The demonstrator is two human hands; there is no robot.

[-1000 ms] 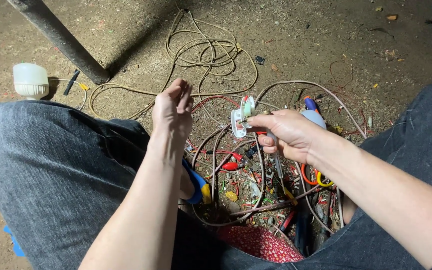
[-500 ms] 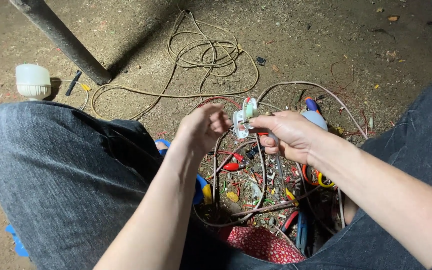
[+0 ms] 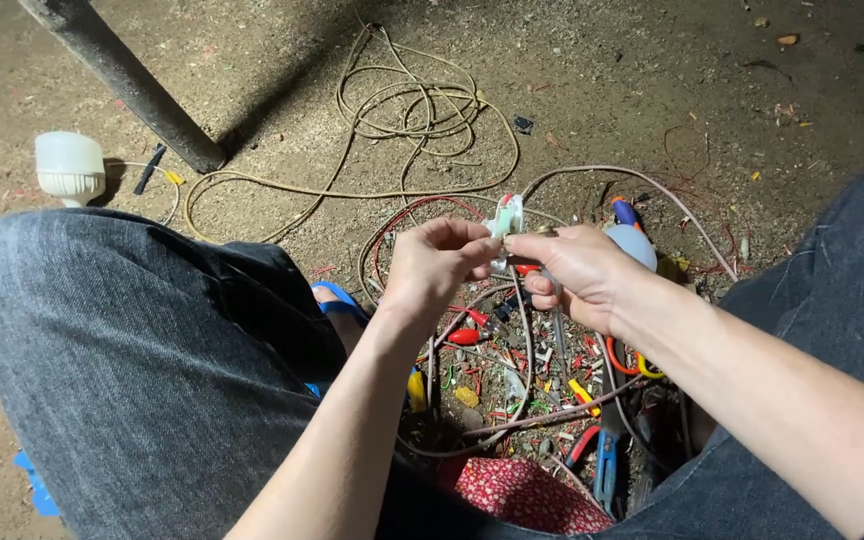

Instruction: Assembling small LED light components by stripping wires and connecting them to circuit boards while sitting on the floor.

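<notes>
Basically, left hand and right hand meet above the floor litter, fingers pinched on a small white-green plastic connector. Looks light, rigid, probably brittle; grip the body, not its thin wires. Beige cable coil lies beyond.

Makeshift repair spot on a dirt floor, strewn with wires

A coiled beige cable lies near a dark pole and white bulb.
</notes>
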